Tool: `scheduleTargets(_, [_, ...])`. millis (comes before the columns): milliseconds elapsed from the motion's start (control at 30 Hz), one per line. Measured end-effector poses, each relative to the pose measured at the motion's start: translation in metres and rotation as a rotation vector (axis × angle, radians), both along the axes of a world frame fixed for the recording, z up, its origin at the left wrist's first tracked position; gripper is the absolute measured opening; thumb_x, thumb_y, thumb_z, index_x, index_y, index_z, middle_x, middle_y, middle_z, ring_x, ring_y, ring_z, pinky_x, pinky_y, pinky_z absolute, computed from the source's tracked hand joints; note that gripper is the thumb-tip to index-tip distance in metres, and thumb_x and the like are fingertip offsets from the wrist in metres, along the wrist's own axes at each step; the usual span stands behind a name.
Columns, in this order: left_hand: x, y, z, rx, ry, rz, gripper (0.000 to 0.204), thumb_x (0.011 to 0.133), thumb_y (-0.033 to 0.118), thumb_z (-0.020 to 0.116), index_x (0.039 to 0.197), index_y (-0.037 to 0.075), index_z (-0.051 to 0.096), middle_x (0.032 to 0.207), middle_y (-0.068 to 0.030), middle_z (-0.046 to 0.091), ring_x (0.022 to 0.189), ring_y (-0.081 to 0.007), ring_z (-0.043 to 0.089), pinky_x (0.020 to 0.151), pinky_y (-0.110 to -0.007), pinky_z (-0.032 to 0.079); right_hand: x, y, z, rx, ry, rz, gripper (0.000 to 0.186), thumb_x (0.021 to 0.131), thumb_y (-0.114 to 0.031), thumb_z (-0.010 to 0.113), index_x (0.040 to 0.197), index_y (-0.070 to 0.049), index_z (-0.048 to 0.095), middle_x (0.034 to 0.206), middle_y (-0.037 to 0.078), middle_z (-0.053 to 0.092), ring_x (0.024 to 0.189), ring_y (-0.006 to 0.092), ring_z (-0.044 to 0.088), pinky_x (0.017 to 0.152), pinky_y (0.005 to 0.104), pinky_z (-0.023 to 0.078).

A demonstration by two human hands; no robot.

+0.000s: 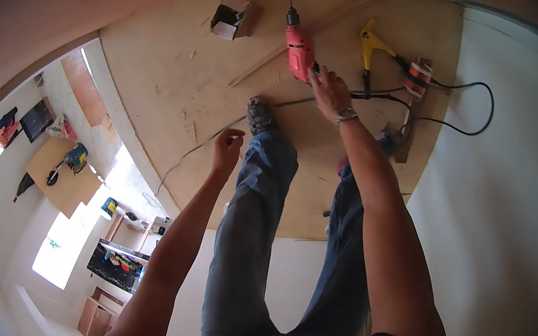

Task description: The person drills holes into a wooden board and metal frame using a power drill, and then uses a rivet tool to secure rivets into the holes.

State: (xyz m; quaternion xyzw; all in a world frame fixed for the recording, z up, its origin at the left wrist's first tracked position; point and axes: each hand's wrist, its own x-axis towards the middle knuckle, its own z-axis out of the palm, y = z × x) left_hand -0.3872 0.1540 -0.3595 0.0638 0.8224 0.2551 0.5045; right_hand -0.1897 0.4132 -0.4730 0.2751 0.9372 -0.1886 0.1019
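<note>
Red drill [300, 53] lies at right fingers [326, 79]; left fingers [235, 133] well away.

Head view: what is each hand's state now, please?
Bare left hand: curled, nothing visibly held; closure unclear.
Bare right hand: at pinkish-red power drill; grip unclear.

Red drill [299, 55], yellow tool [374, 42]

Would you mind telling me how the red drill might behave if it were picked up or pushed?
The red drill would probably feel heavy for its size, given its thick shape and dark chuck. Its thin, exposed bit could well snap if pushed sideways.
</note>
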Motion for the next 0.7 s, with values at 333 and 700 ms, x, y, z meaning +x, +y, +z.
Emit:
scheduleTargets(333, [-0.146,0.175,-0.11,0.229,0.756,-0.351,0.023,0.091,0.024,0.065,0.105,0.011,0.077,0.103,-0.018,0.074,0.1,-0.0367,0.071,0.085,-0.045,0.056,0.032,0.036,-0.064,-0.048,0.03,-0.476,0.038,0.087,-0.019,0.065,0.122,-0.005,0.06,0.119,0.02,0.062,0.115,0.0391,0.058,0.096,0.0496,0.05])
scheduleTargets(700, [-0.167,0.256,-0.173,-0.482,0.735,-0.688,0.024,0.09,0.017,0.064,0.11,0.01,0.076,0.116,-0.0134,0.074,0.111,-0.0304,0.071,0.092,-0.045,0.057,0.074,0.094,-0.11,-0.155,-0.249,-0.579,0.042,0.086,-0.032,0.07,0.112,0.0,0.062,0.109,0.027,0.069,0.105,0.0431,0.067,0.088,0.0499,0.056])
